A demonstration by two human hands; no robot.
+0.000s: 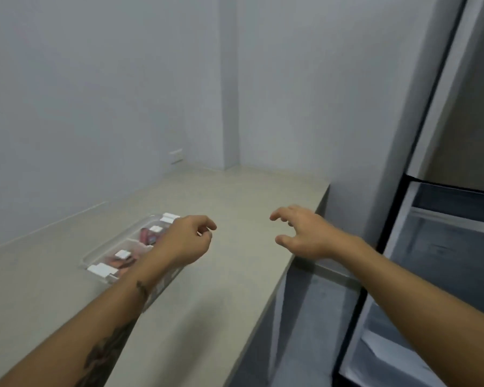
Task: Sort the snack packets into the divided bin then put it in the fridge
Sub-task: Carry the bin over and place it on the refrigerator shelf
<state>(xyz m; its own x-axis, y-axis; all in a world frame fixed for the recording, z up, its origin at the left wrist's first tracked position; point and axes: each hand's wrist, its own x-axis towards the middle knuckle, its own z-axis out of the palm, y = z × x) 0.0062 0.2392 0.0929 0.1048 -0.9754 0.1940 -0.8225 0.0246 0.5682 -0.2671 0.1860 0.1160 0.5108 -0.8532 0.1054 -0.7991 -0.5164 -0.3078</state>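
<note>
A clear divided bin (95,254) with white clips lies on the beige counter, left of centre. Red and pink snack packets (147,236) rest in its compartments, partly hidden by my forearm. My left hand (186,240) hovers over the bin's right side with its fingers loosely curled and nothing held. Farther right, above the counter's edge, my right hand (302,233) is spread and empty. The fridge (442,247) stands at the right with its door open, showing pale shelves inside.
The beige counter (221,289) runs back to a grey wall corner, with a wall socket (176,155) at the rear. A grey wall panel (375,135) separates the counter from the fridge. The counter's edge drops off at the right.
</note>
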